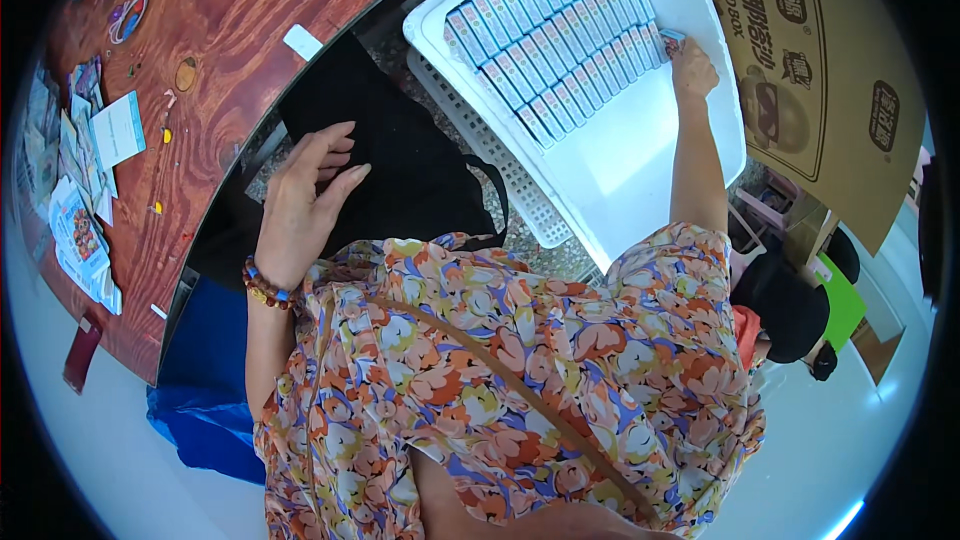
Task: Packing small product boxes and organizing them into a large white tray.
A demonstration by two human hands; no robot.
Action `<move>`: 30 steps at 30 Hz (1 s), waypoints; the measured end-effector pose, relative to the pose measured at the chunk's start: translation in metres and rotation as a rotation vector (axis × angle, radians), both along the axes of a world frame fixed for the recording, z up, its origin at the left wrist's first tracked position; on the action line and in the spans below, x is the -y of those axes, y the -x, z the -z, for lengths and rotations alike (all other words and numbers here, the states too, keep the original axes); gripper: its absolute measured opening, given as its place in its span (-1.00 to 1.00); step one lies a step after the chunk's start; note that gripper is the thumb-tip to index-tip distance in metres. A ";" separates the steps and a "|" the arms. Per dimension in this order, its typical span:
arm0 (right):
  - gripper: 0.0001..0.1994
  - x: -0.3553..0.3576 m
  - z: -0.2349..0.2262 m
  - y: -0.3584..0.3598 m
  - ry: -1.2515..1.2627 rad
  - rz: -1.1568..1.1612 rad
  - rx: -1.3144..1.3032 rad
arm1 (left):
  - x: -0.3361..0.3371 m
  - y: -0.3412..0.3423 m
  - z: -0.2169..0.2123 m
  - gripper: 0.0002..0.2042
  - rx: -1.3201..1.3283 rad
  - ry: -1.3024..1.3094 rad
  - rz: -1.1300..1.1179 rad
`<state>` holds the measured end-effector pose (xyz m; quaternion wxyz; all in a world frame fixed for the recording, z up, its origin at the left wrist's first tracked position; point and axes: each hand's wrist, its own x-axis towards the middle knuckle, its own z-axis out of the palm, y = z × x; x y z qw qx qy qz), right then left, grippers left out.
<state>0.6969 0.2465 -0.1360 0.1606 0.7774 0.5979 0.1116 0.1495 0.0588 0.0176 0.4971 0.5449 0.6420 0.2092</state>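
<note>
The right grip [695, 70] is clamped, thumb and fingers together, on a small box [672, 38] with a colourful face, at the right end of the packed rows inside a white tub [620, 155]. The rest of the tub's load is slim boxes [580, 30], white and pale blue with small reddish marks, standing edge to edge in three long rows toward its far side; the near part of its smooth base is bare and catches a bright glare. The tub is of glossy, plastic-looking material, with rounded corners and a raised rim. Below its left edge shows a white basket [500, 160], its wall pierced with small holes.

The left grip [300, 200] holds nothing; its fingers are apart and loosely bent over soft black cloth [400, 170]. A beaded bracelet [265, 283] circles that wrist.

Farther left, the counter [270, 0] has glossy red-brown wood grain and carries a loose pile of flat, printed cards [80, 240]. On the right stands a brown cardboard carton [840, 70] with dark printing.
</note>
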 end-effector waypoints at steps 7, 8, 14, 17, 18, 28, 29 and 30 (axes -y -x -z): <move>-0.73 -0.021 -0.013 -0.027 0.249 -0.070 -0.034 | -0.004 -0.007 0.006 -0.58 0.018 0.002 0.001; -0.74 -0.020 -0.012 -0.026 0.227 -0.082 -0.032 | -0.003 -0.008 0.008 -0.58 0.023 0.005 0.006; -0.76 -0.006 -0.025 -0.010 0.241 -0.124 -0.120 | -0.009 -0.016 0.009 -0.57 0.013 -0.007 0.053; -0.79 -0.006 -0.024 -0.008 0.224 -0.099 -0.102 | -0.019 -0.026 0.012 -0.58 0.032 -0.038 0.094; -0.79 -0.004 -0.025 -0.011 0.221 -0.086 -0.104 | -0.024 -0.033 0.013 -0.58 0.054 -0.064 0.119; -0.82 0.042 0.002 0.005 -0.216 -0.140 -0.154 | -0.075 -0.097 0.028 -0.60 0.036 -0.202 0.433; -0.80 0.043 0.006 0.006 -0.296 -0.160 -0.181 | -0.077 -0.099 0.030 -0.60 -0.004 -0.180 0.469; -0.80 0.043 0.010 0.007 -0.294 -0.153 -0.182 | -0.077 -0.099 0.032 -0.60 -0.005 -0.177 0.475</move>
